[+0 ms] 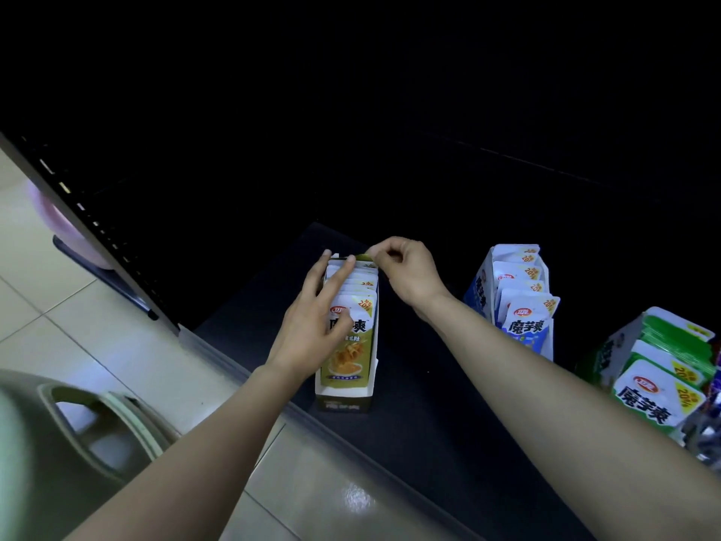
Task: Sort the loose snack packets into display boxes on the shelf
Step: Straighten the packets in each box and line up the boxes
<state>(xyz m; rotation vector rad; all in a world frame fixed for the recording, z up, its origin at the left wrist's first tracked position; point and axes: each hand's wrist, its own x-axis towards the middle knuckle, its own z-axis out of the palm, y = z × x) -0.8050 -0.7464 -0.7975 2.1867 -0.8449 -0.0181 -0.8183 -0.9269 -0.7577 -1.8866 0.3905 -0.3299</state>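
Snack packets (361, 290) in box (343, 400), left hand (312, 329) flat atop; right hand (405, 267) pinching box rim

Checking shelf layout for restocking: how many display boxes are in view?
3: the olive box in the middle, the blue box to its right, the green box farthest right. More may be cut off past the right edge.

olive-gold box (343, 402): white inner walls. olive-gold packets (353, 345): white top, olive-gold lower panel, red logo, yellow corner badge, black characters. blue box (476, 292): blue and white. blue packets (524, 329): white over blue. green packets (643, 396): white, green edge. shelf (429, 404): black. floor (78, 326): beige tiles.
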